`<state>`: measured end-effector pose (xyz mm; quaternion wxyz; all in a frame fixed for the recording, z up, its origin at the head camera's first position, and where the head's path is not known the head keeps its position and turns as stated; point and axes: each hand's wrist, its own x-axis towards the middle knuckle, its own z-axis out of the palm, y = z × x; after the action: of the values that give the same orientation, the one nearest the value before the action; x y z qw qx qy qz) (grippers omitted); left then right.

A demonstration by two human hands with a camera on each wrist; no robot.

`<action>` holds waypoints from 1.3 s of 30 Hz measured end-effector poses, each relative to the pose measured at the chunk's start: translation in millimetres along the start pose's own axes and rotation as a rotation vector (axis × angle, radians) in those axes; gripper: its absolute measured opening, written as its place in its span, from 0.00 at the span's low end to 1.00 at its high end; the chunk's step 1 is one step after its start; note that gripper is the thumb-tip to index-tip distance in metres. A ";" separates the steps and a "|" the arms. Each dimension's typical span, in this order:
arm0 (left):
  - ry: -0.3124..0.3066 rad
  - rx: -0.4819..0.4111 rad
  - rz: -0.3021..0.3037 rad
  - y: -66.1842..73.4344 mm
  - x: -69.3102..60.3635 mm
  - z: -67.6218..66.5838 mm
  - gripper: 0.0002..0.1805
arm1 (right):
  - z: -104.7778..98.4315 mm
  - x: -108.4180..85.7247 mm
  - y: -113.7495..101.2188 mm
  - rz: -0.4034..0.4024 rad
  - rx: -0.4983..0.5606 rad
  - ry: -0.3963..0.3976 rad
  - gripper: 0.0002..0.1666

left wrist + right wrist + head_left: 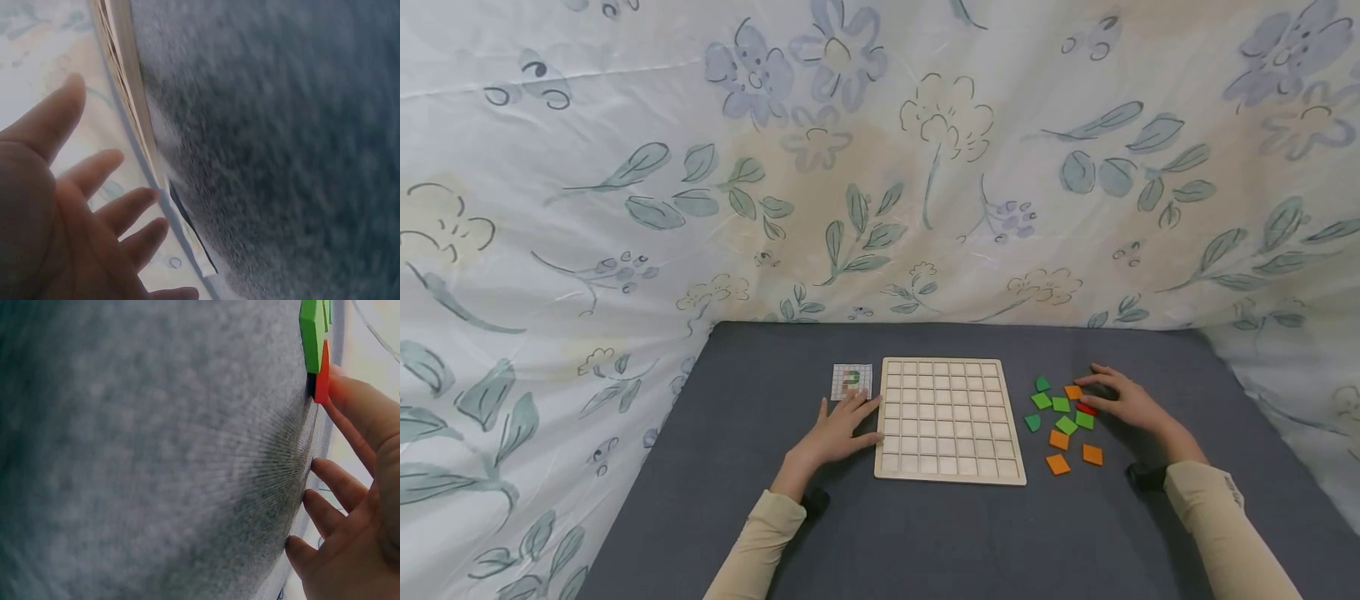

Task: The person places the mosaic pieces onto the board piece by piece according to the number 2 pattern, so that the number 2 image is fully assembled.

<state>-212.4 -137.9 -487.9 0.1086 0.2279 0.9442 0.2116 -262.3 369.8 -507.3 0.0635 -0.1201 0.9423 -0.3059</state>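
A square wooden grid board (950,421) lies on the dark table. My left hand (837,432) rests at its left side with fingers spread, the thumb by the board's edge. Those fingertips reach the lower edge of a small gridded card (842,379) that carries a coloured pattern. To the board's right, my right hand (1123,402) is over the far right of a group of loose tiles. Its thumb touches a red tile (322,378), and the index fingertip is near an orange tile (1072,392). The other right fingers are spread on the cloth.
Several light green square tiles (1066,425), dark green rounded tiles (1033,423) and orange tiles (1057,464) lie loose between the board and my right hand. Behind and beside the dark table (925,533) hangs a floral curtain (880,208).
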 end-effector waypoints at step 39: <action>-0.133 -0.187 0.023 -2.5 -6.8 3.4 0.46 | 6.4 8.1 -3.9 -0.032 -0.139 0.138 0.24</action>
<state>-206.4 -142.0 -491.3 0.1894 0.2413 0.9083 0.2843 -268.2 361.0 -510.5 -0.0151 -0.1180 0.9613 -0.2485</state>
